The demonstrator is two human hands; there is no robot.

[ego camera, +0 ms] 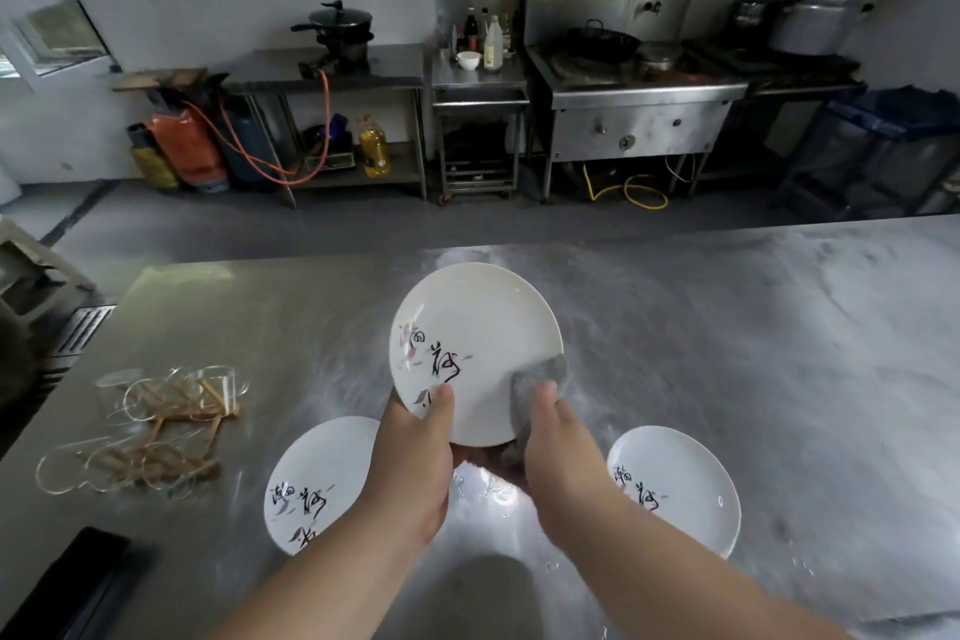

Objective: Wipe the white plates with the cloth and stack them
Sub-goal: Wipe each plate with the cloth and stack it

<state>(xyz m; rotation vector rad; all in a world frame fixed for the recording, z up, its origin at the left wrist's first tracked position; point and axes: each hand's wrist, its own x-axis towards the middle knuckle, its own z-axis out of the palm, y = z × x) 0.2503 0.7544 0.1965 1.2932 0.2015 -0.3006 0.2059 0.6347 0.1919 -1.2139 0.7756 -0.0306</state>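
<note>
A white plate (475, 327) with black brush writing is held tilted above the steel table (753, 353). My left hand (415, 452) grips its lower edge, thumb on the face. My right hand (558, 452) pinches a grey cloth (535, 382) against the plate's lower right rim. Two more white plates with the same writing lie flat on the table, one plate (317, 483) at the lower left and one plate (680, 483) at the lower right, each partly hidden by my forearms.
Glass cups with wooden sticks (171, 405) lie on the table's left side. A dark object (78, 582) sits at the near left corner. Beyond the table's far edge are steel counters, a wok stove (634, 104) and gas cylinders (182, 146).
</note>
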